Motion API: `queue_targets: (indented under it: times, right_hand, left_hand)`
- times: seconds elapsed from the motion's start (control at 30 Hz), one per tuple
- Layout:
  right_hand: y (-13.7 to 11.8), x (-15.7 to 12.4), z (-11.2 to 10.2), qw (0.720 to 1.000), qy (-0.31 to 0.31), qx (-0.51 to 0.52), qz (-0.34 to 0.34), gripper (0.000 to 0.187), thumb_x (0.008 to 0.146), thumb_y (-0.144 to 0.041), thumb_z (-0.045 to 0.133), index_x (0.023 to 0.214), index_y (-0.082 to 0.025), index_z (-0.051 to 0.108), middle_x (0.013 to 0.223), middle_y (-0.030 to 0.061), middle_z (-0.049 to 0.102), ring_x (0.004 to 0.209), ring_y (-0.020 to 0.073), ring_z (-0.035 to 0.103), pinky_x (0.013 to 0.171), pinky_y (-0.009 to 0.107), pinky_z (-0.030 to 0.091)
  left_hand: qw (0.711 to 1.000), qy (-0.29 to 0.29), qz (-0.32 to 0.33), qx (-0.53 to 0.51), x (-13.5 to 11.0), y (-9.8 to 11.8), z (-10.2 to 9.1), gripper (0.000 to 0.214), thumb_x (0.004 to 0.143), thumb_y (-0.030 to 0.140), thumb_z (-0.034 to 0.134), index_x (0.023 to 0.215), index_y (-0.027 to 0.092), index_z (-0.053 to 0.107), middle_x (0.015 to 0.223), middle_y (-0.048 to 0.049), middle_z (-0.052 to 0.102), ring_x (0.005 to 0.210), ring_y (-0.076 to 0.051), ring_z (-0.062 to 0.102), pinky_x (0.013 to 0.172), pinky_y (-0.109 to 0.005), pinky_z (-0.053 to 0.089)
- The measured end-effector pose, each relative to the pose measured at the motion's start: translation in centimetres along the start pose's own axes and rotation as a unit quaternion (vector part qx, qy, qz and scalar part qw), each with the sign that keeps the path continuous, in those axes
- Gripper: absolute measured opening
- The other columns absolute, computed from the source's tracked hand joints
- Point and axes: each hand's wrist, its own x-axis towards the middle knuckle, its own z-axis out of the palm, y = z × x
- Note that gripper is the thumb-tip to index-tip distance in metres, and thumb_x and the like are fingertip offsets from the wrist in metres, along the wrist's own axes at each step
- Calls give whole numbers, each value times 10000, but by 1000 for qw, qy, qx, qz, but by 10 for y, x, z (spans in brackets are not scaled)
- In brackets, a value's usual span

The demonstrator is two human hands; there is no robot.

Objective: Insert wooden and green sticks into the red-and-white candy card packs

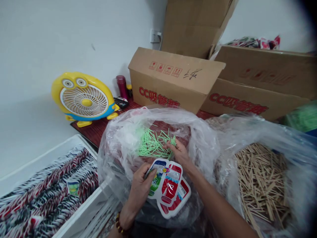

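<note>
My left hand (140, 188) is closed on a small stack of printed red, white and green packets (168, 186), held over the near rim of a clear plastic bag (119, 145). Inside that bag lies a heap of thin green sticks (152, 143). My right hand (179, 152) reaches into the bag, and its fingers pinch some of the green sticks at the heap's right edge.
A second clear bag holds brown sticks (260, 185) at the right. A white tray (81, 211) packed with striped packets lies at the lower left. Behind stand cardboard boxes (173, 79), a yellow desk fan (84, 99) and a dark red flask (122, 86).
</note>
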Motion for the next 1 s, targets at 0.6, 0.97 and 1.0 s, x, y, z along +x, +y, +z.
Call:
queue_targets:
  times: [0.6,0.97,1.0]
  right_hand:
    - [-13,-3,-2,967,72,227,85,299,754,-477,620,873,-207,571,749,31,662,776,217,633,695,336,488]
    - [-73,-72,-24,994,-65,82,35,210,865,-396,532,824,-196,580,762,8,622,717,155,573,671,278,458]
    - [-75,-79,-28,996,-88,15,15,214,883,-387,508,816,-196,579,767,7,615,717,149,558,662,266,444]
  left_hand:
    - [960,-88,-181,-194,2,15,-15,263,734,387,709,848,167,622,712,0,693,572,-147,632,568,-259,516]
    - [956,-171,-181,-152,-2,22,4,245,742,364,712,751,139,616,627,-5,670,505,-117,595,480,-197,440]
    - [955,-178,-185,-147,-3,23,6,247,740,366,713,769,138,622,639,-11,676,515,-121,600,486,-201,443]
